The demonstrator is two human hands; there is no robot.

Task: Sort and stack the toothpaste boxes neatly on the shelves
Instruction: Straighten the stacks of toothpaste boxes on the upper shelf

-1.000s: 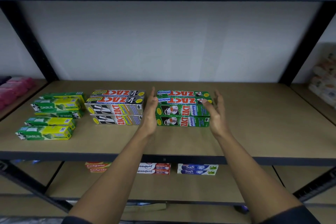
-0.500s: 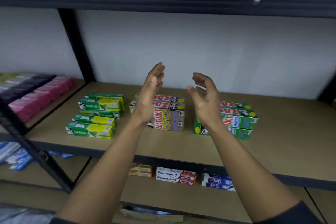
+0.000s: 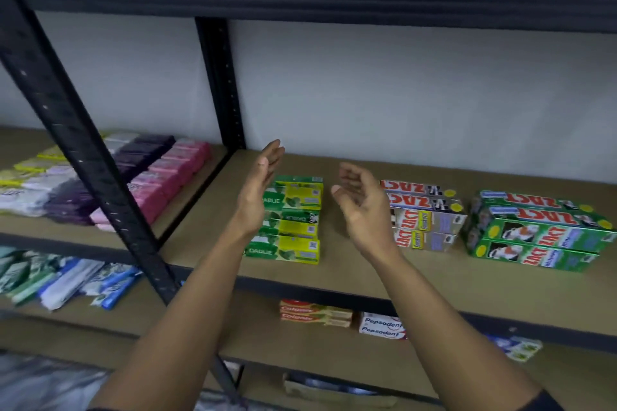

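Holding nothing, your left hand (image 3: 257, 192) has straight fingers (image 3: 272, 157), your right hand (image 3: 362, 207) loose ones; the green boxes (image 3: 295, 222) look light, probably crushable: take the short ends gently.

Two hands are up: a left hand (image 3: 257, 197) and a right hand (image 3: 364, 207). At the left of the upper shelf (image 3: 347, 269), five green-and-yellow boxes (image 3: 293, 227) can be made out. To their right, the grey boxes (image 3: 425, 220) stand two layers high and two deep. The green boxes (image 3: 537, 233) at the far right do the same. The lower shelf (image 3: 260, 334) carries at least two red boxes (image 3: 315, 312) and two white boxes (image 3: 380, 327). The pink packs (image 3: 173, 177) at the left are too blurred to count.
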